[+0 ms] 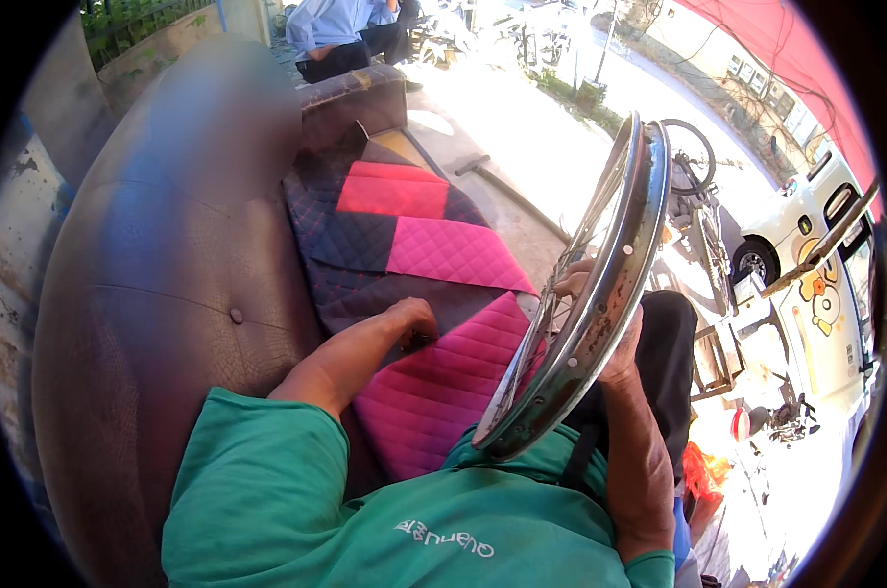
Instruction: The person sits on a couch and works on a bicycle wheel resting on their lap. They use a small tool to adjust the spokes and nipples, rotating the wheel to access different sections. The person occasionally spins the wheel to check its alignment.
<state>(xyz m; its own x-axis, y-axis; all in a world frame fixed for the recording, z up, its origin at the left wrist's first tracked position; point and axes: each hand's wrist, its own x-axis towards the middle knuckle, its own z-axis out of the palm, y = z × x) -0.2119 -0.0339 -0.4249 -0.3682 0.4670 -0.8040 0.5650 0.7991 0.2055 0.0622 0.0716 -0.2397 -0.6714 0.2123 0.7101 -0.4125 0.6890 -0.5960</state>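
A spoked bicycle wheel [600, 323] with a worn metal rim and no tyre stands steeply tilted in front of my body. My right hand [617, 358] grips it by the rim, with fingers showing on the spoke side. Against my lap area, the wheel's lower edge meets my green shirt. My left hand [414, 318] is curled and rests on the quilted cover [453, 250], which has pink, red and dark patches. Its fingers bend under, with a dark patch beneath them, so whatever they hold is hidden.
I sit on a brown leather sofa [208, 323]. Another person in a blue shirt [331, 24] sits beyond its far end. A long-handled bar [512, 196] lies on the ground. At right are a bicycle wheel [690, 157], a wooden frame [718, 361], an orange bag [706, 475] and a white vehicle [806, 255].
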